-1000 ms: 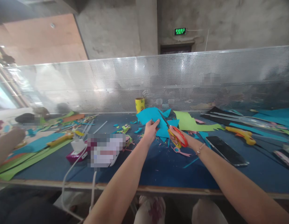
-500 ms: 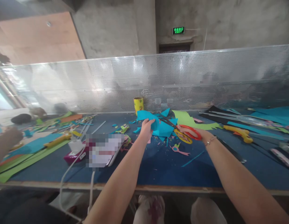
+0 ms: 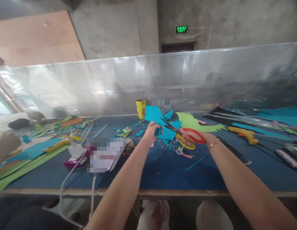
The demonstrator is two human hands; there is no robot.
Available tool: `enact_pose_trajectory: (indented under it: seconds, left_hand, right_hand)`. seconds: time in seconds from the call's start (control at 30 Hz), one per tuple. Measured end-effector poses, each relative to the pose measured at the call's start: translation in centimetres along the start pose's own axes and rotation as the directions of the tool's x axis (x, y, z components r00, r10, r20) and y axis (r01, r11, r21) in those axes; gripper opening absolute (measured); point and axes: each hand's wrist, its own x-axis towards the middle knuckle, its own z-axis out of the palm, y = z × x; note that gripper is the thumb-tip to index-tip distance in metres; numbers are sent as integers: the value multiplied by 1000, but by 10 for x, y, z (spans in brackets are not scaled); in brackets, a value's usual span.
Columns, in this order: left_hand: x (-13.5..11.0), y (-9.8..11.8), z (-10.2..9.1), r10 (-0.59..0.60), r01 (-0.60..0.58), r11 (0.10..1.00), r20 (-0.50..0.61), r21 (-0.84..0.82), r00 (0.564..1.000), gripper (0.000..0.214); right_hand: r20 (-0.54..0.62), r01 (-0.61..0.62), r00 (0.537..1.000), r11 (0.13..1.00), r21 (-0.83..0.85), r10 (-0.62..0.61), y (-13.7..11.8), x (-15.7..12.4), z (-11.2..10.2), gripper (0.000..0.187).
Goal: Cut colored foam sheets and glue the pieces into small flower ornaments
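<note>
Co-worker's hand point(image 3: 9, 143): at the far left edge, over coloured sheets; blurred, so its grip cannot be told.
Left glue gun point(image 3: 57, 143): yellow, lying on blue and green sheets.
Power strip point(image 3: 69, 163): purple, bearing a white plug with its cable.
Pale device point(image 3: 108, 157): resting beside the strip, its upper face partly pixelated.
Yellow cylinder point(image 3: 140, 109): upright at the rear, near the perforated metal screen point(image 3: 110, 86).
Left hand point(image 3: 151, 131): closed in a pinch, thumb and fingers on the blue paper.
Blue paper point(image 3: 153, 113): raised above the littered tabletop point(image 3: 177, 180), between the two hands.
Scissors point(image 3: 175, 129): dark blades at the paper, red and yellow handle loops spread apart.
Right hand point(image 3: 191, 135): curled around the scissors, fingers through the loops.
Pink scrap point(image 3: 185, 154): on the tabletop, below the scissors.
Green sheet point(image 3: 189, 122): flat, behind the right hand.
Dark phone point(image 3: 232, 152): lying beside the right forearm, partly hidden by it.
Right glue gun point(image 3: 244, 134): yellow, lying beyond the phone.
</note>
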Motion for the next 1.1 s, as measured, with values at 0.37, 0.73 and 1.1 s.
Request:
enact_pose_trajectory:
  seconds: [0.37, 0.73, 1.1]
  left_hand:
    - [1, 2, -4, -20, 20, 998, -1, 65, 1000, 27]
    - [6, -2, -6, -28, 29, 989, -6, 146, 1000, 22]
    - [3, 1, -3, -5, 8, 992, -26, 128, 1000, 24]
  right_hand:
    - [260, -43, 965, 998, 53, 28, 0, 3, -9, 52]
    - [197, -31, 980, 999, -35, 37, 4, 7, -11, 52]
    - [42, -65, 997, 986, -151, 72, -7, 1, -5, 49]
